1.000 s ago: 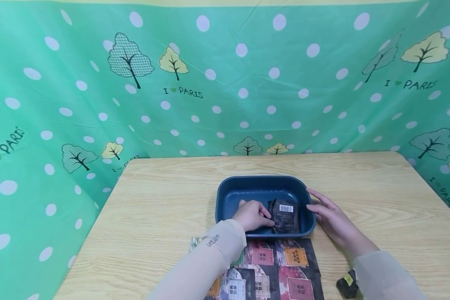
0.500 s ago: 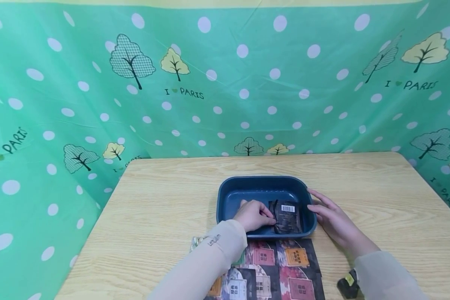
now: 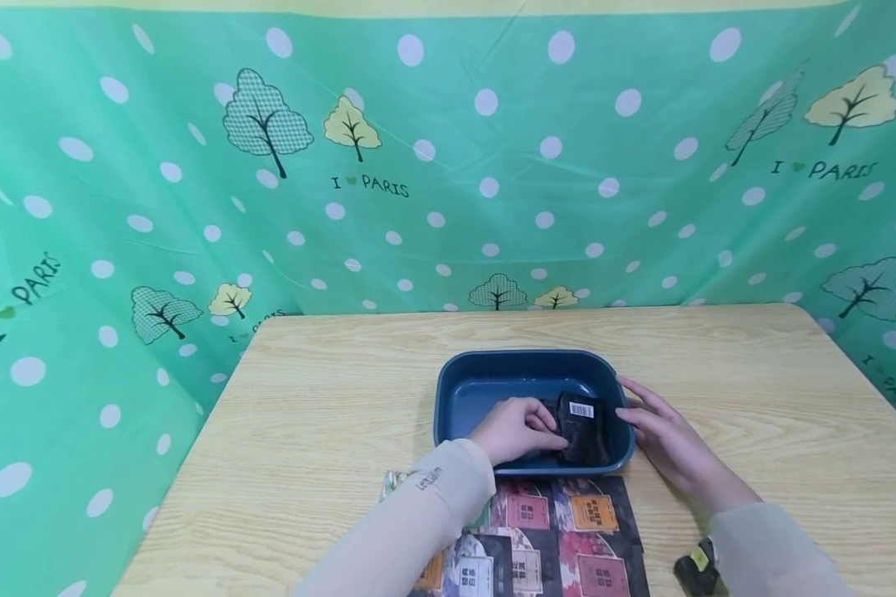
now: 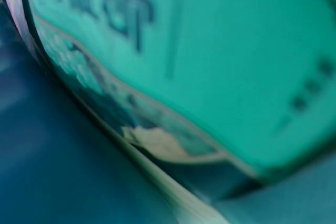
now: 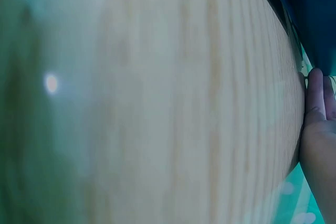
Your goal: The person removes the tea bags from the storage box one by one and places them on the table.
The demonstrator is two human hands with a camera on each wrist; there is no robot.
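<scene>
A blue plastic bin [image 3: 463, 406] stands on the wooden table. Inside it, toward the right end, is a dark flat packet [image 3: 584, 431] with a white barcode label. My left hand [image 3: 518, 431] reaches into the bin and pinches the packet's left edge between thumb and fingers. The bin's right wall has the fingertips of my right hand [image 3: 668, 444] resting against its outside, fingers extended. In the right wrist view part of that hand [image 5: 320, 145] shows beside the bin [image 5: 315, 19]. A large green packet label [image 4: 236, 66] fills the left wrist view, blurred.
Several dark printed packets with coloured labels, such as a red one [image 3: 601, 572] and an orange one [image 3: 593, 512], lie in rows before the bin. A small black object with a yellow patch [image 3: 696, 568] lies beside the right sleeve. A green patterned curtain [image 3: 448, 166] hangs behind the table.
My left hand has shifted slightly right with the dark packet's edge, and the packet now appears narrower and tilted. The right hand keeps its place at the bin.
</scene>
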